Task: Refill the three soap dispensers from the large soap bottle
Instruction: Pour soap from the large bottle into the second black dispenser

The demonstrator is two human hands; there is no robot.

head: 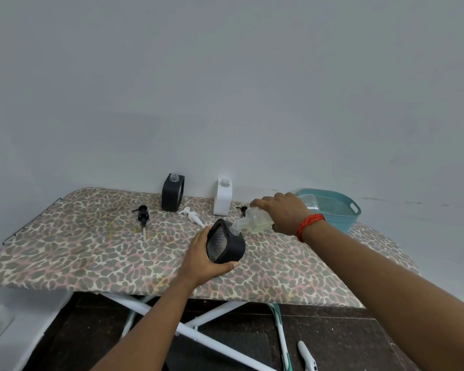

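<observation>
**Pouring over the leopard-print board**

On the leopard-print ironing board (91, 253), the left hand (204, 266) wraps a tilted black dispenser (227, 243). At its two o'clock, the right hand (284, 212) grips the tipped soap bottle (255, 219), necks meeting. No legible labels.

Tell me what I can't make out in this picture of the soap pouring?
Head view, the only one:
- Soap stream: too small where the soap bottle meets the held dispenser.
- Third pump: mostly behind the bottle.
- Basket contents: partly behind the right hand.
</observation>
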